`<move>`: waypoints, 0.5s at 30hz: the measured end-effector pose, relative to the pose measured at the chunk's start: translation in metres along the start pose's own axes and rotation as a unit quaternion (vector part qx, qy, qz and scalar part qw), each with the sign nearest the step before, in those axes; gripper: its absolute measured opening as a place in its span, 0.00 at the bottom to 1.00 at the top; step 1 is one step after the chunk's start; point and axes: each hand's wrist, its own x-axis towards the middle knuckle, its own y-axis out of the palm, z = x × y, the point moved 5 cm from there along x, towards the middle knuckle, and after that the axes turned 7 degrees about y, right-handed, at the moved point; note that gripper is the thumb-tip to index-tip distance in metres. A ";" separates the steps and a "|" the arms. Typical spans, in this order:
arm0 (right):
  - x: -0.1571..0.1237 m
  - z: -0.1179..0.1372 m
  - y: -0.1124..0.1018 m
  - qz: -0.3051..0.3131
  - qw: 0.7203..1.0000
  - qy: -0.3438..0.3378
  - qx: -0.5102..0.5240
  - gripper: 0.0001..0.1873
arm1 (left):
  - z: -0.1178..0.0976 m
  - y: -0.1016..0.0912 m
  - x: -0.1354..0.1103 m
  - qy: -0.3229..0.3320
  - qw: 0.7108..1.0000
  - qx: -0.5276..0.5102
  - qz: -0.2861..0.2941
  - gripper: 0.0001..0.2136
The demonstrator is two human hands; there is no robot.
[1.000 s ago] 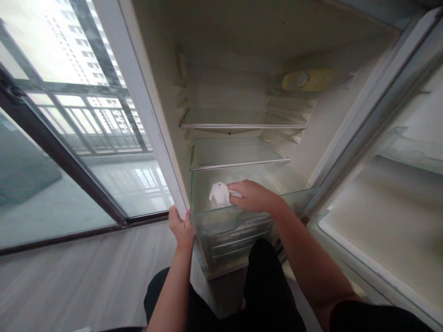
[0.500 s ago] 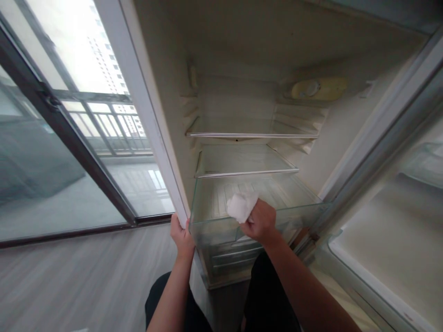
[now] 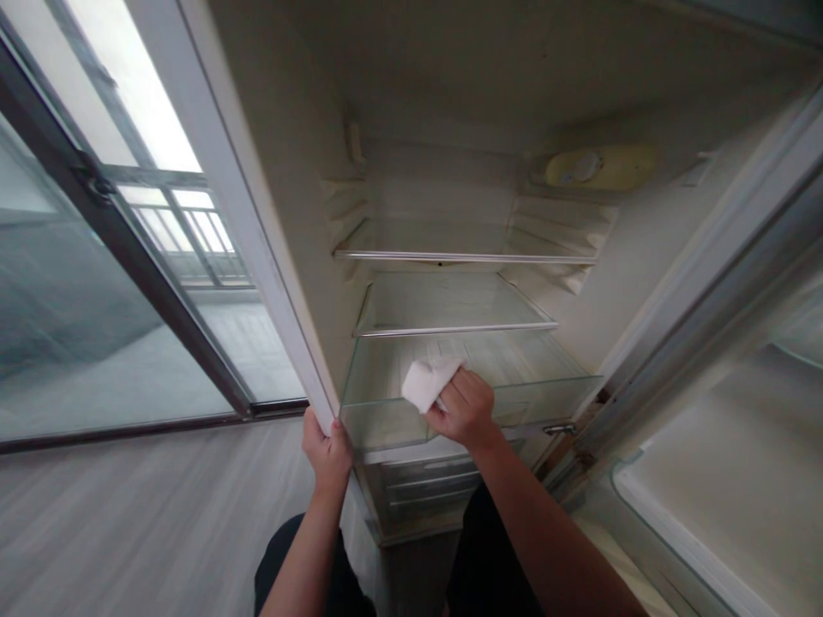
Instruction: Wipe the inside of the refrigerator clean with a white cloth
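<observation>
My right hand [image 3: 464, 408] is closed round a crumpled white cloth [image 3: 429, 385]. It is over the front panel of a clear drawer [image 3: 540, 401] low in an open refrigerator; the cloth's far side is hidden. Whether the cloth presses on the panel I cannot tell. My left hand [image 3: 327, 446] grips the refrigerator's left edge [image 3: 292, 351] beside the drawer's left front corner, thumb on the inner side and fingers round the outside.
Above the drawer are a lower glass shelf [image 3: 443, 300] and an upper glass shelf [image 3: 463, 254]. A yellowish lamp cover [image 3: 617, 167] is on the right wall. The open door [image 3: 726, 446] stands at right, a sliding glass door [image 3: 129, 248] at left. A metal hinge [image 3: 559, 428] juts out below the drawer.
My right hand has moved slightly left with the cloth. The hinge below the drawer's right end shows more plainly. My left hand keeps its grip on the refrigerator's edge as the view shifts.
</observation>
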 end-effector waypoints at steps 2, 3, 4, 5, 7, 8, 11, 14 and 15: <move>-0.001 -0.003 0.005 -0.004 1.000 -0.004 -0.005 0.16 | -0.001 0.000 0.000 0.005 1.000 0.003 0.003 0.25; -0.002 -0.004 0.007 -0.006 1.000 -0.007 -0.008 0.17 | -0.002 0.000 0.000 0.005 1.000 0.003 0.003 0.26; -0.003 -0.006 0.010 -0.010 1.000 -0.010 -0.010 0.17 | -0.002 0.000 0.000 0.004 1.000 0.001 0.003 0.26; -0.005 -0.008 0.013 -0.015 1.000 -0.014 -0.013 0.18 | -0.001 0.000 -0.001 0.003 1.000 -0.001 0.001 0.26; -0.009 -0.014 0.022 -0.022 0.999 -0.019 -0.025 0.19 | 0.000 0.000 -0.001 0.001 1.000 -0.004 -0.001 0.26; -0.012 -0.018 0.027 -0.024 0.999 -0.020 -0.037 0.19 | 0.001 0.000 -0.001 0.000 1.000 -0.006 -0.002 0.26; -0.020 -0.035 0.050 -0.008 0.997 -0.019 -0.079 0.19 | 0.003 0.001 -0.002 -0.001 1.000 -0.009 -0.004 0.27; -0.024 -0.056 0.075 -0.005 0.994 -0.001 -0.108 0.15 | 0.006 0.001 -0.003 -0.007 1.000 -0.004 -0.001 0.27; -0.024 -0.062 0.082 -0.018 0.994 0.002 -0.110 0.15 | 0.007 0.001 -0.003 -0.009 1.000 0.000 0.001 0.27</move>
